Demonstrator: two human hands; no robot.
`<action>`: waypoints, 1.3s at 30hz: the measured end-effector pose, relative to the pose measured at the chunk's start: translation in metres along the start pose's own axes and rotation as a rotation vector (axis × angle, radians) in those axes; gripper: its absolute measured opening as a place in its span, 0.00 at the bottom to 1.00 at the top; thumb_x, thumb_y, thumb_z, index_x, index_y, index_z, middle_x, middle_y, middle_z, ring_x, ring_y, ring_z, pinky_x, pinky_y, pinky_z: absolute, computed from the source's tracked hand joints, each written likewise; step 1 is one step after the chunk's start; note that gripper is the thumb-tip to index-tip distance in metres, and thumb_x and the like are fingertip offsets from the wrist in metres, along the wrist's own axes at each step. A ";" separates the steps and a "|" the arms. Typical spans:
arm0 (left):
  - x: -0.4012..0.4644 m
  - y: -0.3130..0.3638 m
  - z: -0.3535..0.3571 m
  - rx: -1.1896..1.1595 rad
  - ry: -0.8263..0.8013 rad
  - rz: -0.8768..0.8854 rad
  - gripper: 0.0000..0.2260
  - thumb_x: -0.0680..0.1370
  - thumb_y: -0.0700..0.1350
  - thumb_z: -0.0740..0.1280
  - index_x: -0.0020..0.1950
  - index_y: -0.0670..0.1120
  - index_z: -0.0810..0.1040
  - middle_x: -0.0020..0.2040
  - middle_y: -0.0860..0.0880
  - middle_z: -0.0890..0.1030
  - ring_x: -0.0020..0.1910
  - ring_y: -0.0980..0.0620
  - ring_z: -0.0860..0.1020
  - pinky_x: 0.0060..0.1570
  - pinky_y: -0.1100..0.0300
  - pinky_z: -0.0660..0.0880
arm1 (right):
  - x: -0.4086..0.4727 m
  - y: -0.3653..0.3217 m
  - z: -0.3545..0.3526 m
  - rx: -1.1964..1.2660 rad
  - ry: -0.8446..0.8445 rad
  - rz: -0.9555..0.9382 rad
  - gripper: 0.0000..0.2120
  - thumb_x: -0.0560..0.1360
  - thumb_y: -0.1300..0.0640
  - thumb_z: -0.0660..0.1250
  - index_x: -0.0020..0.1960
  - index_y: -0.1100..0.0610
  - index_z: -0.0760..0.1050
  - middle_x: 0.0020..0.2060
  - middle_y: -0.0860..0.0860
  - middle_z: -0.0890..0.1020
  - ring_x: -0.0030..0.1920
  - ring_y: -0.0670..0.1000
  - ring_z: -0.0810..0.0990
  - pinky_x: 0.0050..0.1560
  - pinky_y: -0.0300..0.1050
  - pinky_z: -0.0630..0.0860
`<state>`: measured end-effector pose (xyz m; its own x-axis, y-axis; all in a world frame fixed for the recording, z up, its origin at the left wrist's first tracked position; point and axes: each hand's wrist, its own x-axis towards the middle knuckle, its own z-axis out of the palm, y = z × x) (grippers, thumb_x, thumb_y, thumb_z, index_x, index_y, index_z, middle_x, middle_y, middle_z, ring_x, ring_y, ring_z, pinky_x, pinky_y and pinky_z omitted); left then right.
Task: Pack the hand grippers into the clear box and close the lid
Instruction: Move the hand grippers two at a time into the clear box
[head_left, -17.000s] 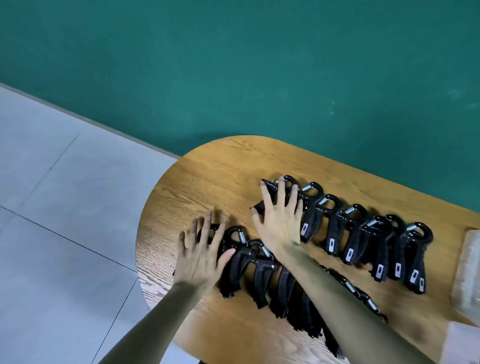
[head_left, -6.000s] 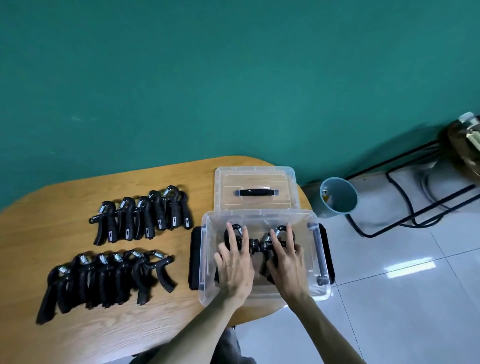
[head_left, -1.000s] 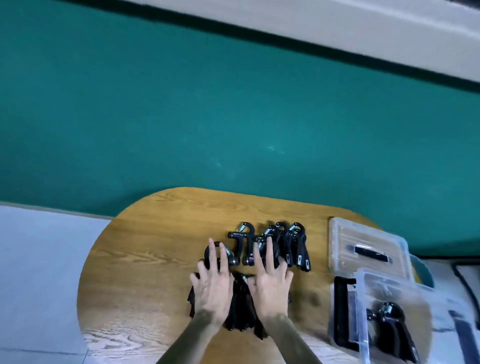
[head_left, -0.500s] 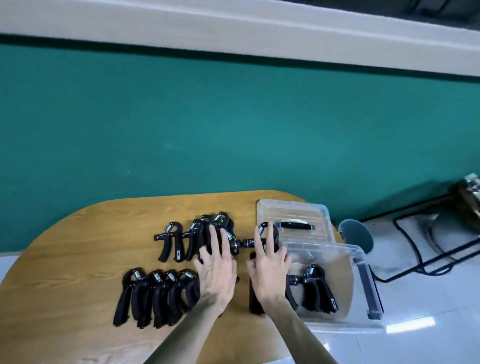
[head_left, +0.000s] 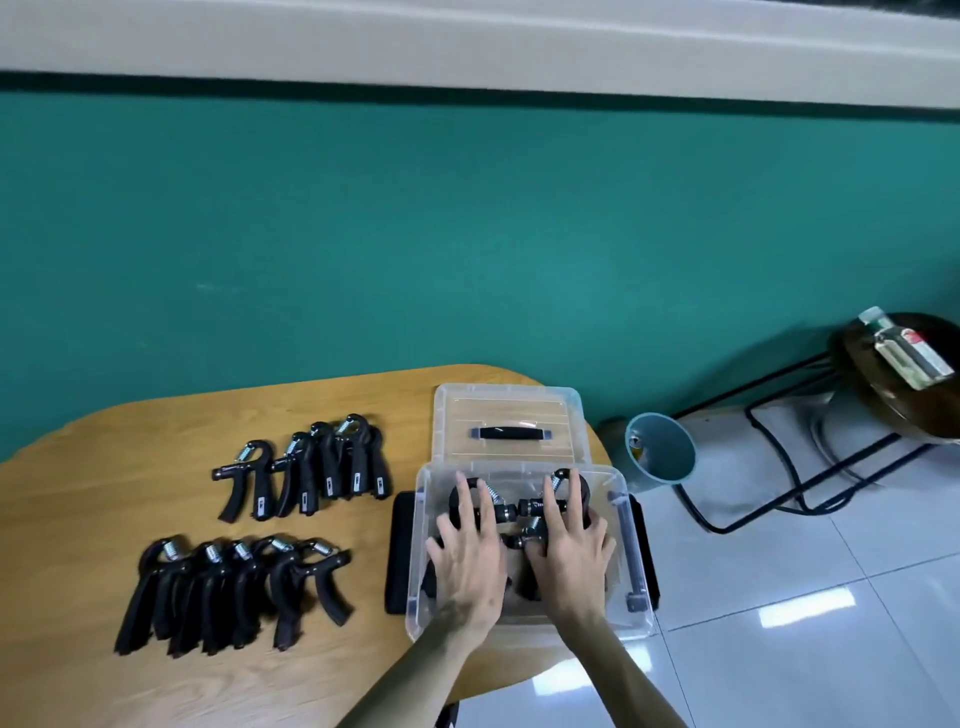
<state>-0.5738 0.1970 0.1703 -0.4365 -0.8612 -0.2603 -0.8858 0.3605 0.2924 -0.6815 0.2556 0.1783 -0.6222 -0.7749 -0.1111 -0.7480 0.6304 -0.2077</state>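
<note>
Both hands are down inside the box (head_left: 621, 525), laying grippers (head_left: 524, 512) on its floor. Left hand (head_left: 470, 553) has fingers spread nearly straight, pressing flat on its gripper; right hand (head_left: 569, 543) does the same, fingers extended over its gripper. Neither wraps a handle as far as shows.

To do it well: keep palms flat, nest the grippers tight against one wall, handles parallel, spring ends alternating, so the rest fit and the lid seats.

Still on the table (head_left: 104, 499): far row (head_left: 311, 473) and near row (head_left: 234, 592), well apart from the box. Lid (head_left: 506, 415) lies just behind the box, handle up.

Hard to tell: how many grippers lie under the hands, since palms cover them; thumbs are mostly hidden; black latches at the box sides are partly cut off by the walls.
</note>
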 end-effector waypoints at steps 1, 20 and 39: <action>0.000 0.004 0.005 -0.007 -0.010 0.002 0.37 0.76 0.42 0.70 0.82 0.45 0.58 0.83 0.40 0.49 0.53 0.40 0.73 0.46 0.45 0.73 | 0.001 0.008 0.003 0.003 -0.010 0.007 0.41 0.70 0.56 0.71 0.79 0.46 0.59 0.81 0.54 0.54 0.53 0.62 0.70 0.52 0.60 0.70; 0.038 -0.006 0.104 0.093 -0.185 -0.141 0.32 0.83 0.44 0.58 0.83 0.49 0.43 0.83 0.41 0.39 0.62 0.40 0.67 0.55 0.44 0.68 | 0.041 0.068 0.097 0.059 -0.322 -0.057 0.37 0.74 0.56 0.67 0.80 0.50 0.57 0.81 0.56 0.50 0.57 0.67 0.70 0.56 0.64 0.71; 0.051 -0.020 0.146 0.145 -0.076 -0.041 0.37 0.80 0.45 0.68 0.83 0.50 0.51 0.83 0.40 0.42 0.54 0.41 0.73 0.43 0.47 0.73 | 0.048 0.076 0.140 -0.036 -0.413 -0.173 0.43 0.78 0.61 0.66 0.82 0.48 0.42 0.80 0.54 0.34 0.74 0.70 0.55 0.67 0.67 0.69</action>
<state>-0.6018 0.1978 0.0171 -0.4050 -0.8487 -0.3401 -0.9143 0.3779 0.1457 -0.7361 0.2597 0.0211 -0.3484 -0.8179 -0.4579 -0.8451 0.4854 -0.2240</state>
